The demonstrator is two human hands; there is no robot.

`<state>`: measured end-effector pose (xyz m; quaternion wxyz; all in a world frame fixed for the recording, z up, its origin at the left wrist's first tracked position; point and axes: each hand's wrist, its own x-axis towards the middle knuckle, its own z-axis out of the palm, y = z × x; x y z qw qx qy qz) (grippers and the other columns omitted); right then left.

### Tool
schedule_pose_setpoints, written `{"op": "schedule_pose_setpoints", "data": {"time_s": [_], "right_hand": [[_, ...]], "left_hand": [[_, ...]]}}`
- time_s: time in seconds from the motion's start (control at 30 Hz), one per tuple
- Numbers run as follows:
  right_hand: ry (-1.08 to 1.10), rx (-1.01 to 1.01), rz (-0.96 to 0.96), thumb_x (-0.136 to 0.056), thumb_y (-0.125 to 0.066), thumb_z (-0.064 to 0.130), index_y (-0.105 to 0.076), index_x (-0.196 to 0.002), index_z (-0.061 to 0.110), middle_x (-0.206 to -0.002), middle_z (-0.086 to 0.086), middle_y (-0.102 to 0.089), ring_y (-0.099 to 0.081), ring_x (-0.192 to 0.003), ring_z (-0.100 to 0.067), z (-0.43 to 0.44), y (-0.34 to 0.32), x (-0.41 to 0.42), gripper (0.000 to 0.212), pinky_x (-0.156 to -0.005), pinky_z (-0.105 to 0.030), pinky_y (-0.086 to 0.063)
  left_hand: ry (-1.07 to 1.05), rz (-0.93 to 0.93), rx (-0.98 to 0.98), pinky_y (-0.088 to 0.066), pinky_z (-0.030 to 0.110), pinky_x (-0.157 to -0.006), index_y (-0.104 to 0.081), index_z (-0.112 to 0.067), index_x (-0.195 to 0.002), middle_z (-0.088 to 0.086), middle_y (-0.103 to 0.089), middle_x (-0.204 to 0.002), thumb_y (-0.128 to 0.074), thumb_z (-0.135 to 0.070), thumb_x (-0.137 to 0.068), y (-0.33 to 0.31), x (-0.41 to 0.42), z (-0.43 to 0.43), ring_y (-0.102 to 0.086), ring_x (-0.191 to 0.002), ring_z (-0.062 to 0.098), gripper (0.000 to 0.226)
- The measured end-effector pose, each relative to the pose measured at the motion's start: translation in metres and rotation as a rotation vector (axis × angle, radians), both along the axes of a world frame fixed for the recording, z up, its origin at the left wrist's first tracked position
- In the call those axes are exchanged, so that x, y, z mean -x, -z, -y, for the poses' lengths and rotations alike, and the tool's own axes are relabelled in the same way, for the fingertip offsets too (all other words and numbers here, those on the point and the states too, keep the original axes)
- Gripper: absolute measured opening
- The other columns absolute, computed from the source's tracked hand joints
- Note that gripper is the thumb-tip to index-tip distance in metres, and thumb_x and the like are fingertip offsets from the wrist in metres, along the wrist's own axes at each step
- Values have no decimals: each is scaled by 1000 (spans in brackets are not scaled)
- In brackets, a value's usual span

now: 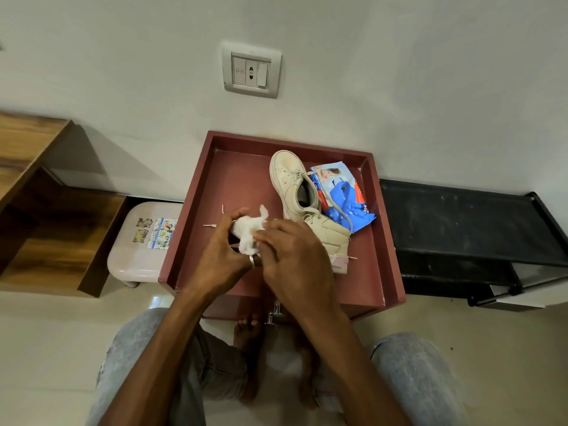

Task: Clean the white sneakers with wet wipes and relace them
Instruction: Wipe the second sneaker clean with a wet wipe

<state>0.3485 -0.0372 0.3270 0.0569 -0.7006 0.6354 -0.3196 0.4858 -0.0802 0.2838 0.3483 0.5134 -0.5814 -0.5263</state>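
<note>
Two off-white sneakers lie on the maroon tray-topped table (384, 241). The far sneaker (285, 173) points its toe at the wall. The near sneaker (330, 238), with a pink heel patch, is partly hidden by my right hand (295, 259). My left hand (219, 256) and my right hand together grip a crumpled white wet wipe (249, 230) just left of the near sneaker. Two thin lace tips (212, 225) stick out beside my left thumb. The blue wet wipes pack (344, 195) lies to the right of the sneakers, with a lace trailing over it.
A pale plastic stool (135, 244) with stickers stands left of the table, beside a wooden shelf unit (46, 210). A black rack (461, 216) is on the right. A socket plate (250, 70) is on the wall. My jeans-clad knees and bare feet are below the table.
</note>
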Motion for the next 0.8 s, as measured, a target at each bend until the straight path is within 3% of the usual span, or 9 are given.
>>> {"op": "schedule_pose_setpoints", "data": {"time_s": [0.13, 0.27, 0.37, 0.47, 0.53, 0.67, 0.73, 0.8], "right_hand": [[13, 3, 46, -85, -64, 10, -76, -101, 14, -107, -1, -71, -62, -100, -18, -9, 7, 8, 21, -87, -29, -52], [42, 39, 92, -85, -64, 6, -75, -107, 13, -112, -1, -71, -62, -105, -17, -2, 8, 21, 26, -92, -23, -47], [16, 16, 126, -87, -64, 7, -76, -107, 14, -112, -1, -72, -64, -106, -16, 5, 8, 26, 24, -95, -19, -44], [-3, 23, 132, -87, -64, 8, -76, -106, 14, -111, 0, -72, -63, -106, -15, 2, 12, 25, 23, -94, -25, -48], [15, 44, 117, -87, -64, 8, -76, -105, 13, -110, -1, -72, -63, -104, -17, -2, 12, 18, 22, -92, -28, -50], [-44, 113, 41, -88, -55, 11, -75, -98, 7, -101, -7, -72, -63, -96, -22, -4, 4, -6, 22, -90, -33, -52], [-46, 121, 56, -88, -54, 11, -75, -102, 9, -105, -6, -72, -63, -99, -22, -7, 9, 0, 25, -90, -34, -52], [10, 114, 91, -86, -63, 4, -75, -106, 12, -109, -2, -72, -63, -102, -20, -17, 21, 20, 24, -91, -34, -52]], "left_hand": [[166, 3, -68, -55, 23, -96, -39, -33, -151, -10, -61, -132, -90, -7, -69, -6, -9, -2, -65, -116, 8, 99], [156, -192, -224, -54, 17, -91, -45, -30, -149, -23, -71, -120, -79, -14, -72, -20, -14, -5, -65, -114, -4, 85], [94, -256, -276, -49, 38, -108, -46, -28, -149, -16, -71, -124, -67, -28, -86, -22, -12, -4, -65, -118, 3, 67], [42, -261, -304, -48, 51, -107, -51, -28, -145, -10, -72, -126, -62, -34, -90, -21, -10, -3, -68, -117, 11, 57], [44, -285, -309, -50, 49, -106, -55, -27, -142, -7, -71, -128, -61, -30, -92, -17, -10, -2, -67, -120, 15, 50], [56, -345, -323, -58, 31, -94, -58, -19, -140, 1, -72, -127, -54, -3, -99, -14, -10, -2, -68, -118, 19, 43], [35, -349, -333, -59, 28, -91, -56, -15, -141, 3, -73, -125, -53, -4, -101, -14, -10, -3, -69, -117, 20, 42], [12, -348, -349, -56, 32, -99, -57, -15, -140, 3, -73, -125, -55, -9, -100, -15, -10, -2, -66, -121, 21, 40]]}}
